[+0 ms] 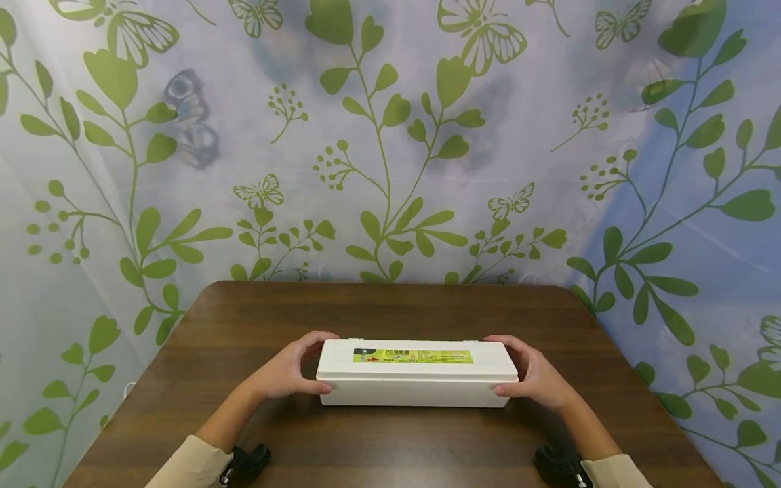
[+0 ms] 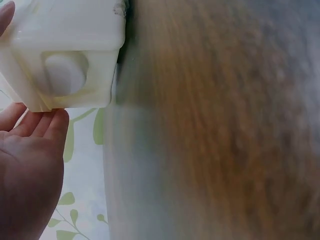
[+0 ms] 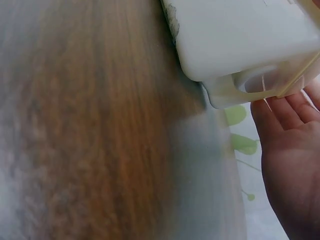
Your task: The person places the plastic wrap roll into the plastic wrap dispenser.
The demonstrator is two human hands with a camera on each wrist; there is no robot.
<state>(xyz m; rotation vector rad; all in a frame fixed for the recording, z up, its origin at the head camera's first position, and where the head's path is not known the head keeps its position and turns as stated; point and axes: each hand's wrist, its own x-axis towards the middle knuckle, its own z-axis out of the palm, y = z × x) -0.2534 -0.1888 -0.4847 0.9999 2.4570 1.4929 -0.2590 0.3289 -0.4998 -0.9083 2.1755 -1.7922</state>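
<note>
A long white cling film dispenser (image 1: 417, 392) with a green and yellow label (image 1: 412, 356) on its lid lies crosswise in front of me, lid down flat. My left hand (image 1: 297, 369) grips its left end, thumb at the front and fingers behind. At the right end my right hand (image 1: 532, 374) holds it the same way. In the left wrist view the end wall of the dispenser (image 2: 102, 80) shows a round recess, with fingertips along the back edge. The right wrist view shows the other end of the dispenser (image 3: 240, 45). Its inside is hidden.
Under the dispenser is a dark brown wooden table (image 1: 274, 308) with rounded far corners. Behind it hangs a pale curtain (image 1: 537, 129) printed with green leaves and butterflies. Black wrist mounts (image 1: 249, 463) sit below both hands.
</note>
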